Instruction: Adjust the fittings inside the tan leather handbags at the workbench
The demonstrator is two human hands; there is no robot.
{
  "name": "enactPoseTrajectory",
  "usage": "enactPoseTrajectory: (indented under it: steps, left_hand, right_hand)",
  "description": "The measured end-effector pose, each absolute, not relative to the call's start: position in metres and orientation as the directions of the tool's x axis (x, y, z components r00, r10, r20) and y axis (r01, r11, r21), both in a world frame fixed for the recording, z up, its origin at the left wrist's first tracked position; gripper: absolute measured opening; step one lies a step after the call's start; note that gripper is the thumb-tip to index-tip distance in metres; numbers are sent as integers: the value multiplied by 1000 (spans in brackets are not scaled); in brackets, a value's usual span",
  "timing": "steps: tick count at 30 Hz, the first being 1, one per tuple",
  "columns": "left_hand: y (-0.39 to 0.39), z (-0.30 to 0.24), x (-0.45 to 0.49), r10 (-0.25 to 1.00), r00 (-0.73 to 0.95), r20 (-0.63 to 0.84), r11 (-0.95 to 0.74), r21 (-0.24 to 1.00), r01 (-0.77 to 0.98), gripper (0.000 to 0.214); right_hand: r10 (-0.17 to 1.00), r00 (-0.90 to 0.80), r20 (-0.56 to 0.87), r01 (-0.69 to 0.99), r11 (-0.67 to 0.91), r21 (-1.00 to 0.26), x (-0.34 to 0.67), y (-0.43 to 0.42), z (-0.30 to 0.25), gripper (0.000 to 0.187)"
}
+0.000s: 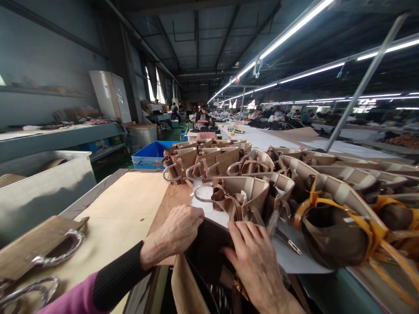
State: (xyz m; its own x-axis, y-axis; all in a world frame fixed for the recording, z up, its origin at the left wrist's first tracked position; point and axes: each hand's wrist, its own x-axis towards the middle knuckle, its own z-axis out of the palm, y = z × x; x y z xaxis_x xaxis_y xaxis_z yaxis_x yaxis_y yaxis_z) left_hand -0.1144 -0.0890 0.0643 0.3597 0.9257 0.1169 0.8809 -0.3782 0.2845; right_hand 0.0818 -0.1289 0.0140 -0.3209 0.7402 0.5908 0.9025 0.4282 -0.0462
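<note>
A brown handbag [209, 240] stands upright in front of me at the table's edge, its dark inside facing up. My left hand [176, 231] is closed on the upper left corner of its far rim. Over the right part of the same rim, my right hand [255, 259] has its fingers bent, with the thumb on the inner side. A tan panel [188, 283] hangs at the bag's near left. Brass-coloured hardware shows below my right hand. The lower part of the bag is out of view.
Rows of brown handbags [242, 196] crowd the table beyond my hands. Bags with yellow trim [340, 205] stand to the right. A flat tan bag with wrapped handles [42, 244] lies at left. Beyond are a blue crate [152, 152], a pale bin [70, 174] and seated people.
</note>
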Motion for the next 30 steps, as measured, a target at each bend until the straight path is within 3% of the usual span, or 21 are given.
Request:
enactPoseTrajectory:
  steps: [6,13,22,30]
  left_hand:
    - [-87,56,-114,925,350,151,-379,276,883,21]
    - [-88,63,-123,873,472,124,-485,327,811,20]
    - [-86,65,-121,847,518,119,-522,368,769,20]
    - [-86,68,-119,843,522,129,-528,378,760,17]
  right_hand:
    - [731,-265,628,892,433,-127,74,-124,15,21]
    - [780,-240,578,867,440,-233,74,-118,25,18]
    - [797,-317,514,903,420,-96,49,-111,34,21]
    - [808,-324,492,882,447,-153,39,-104,33,21]
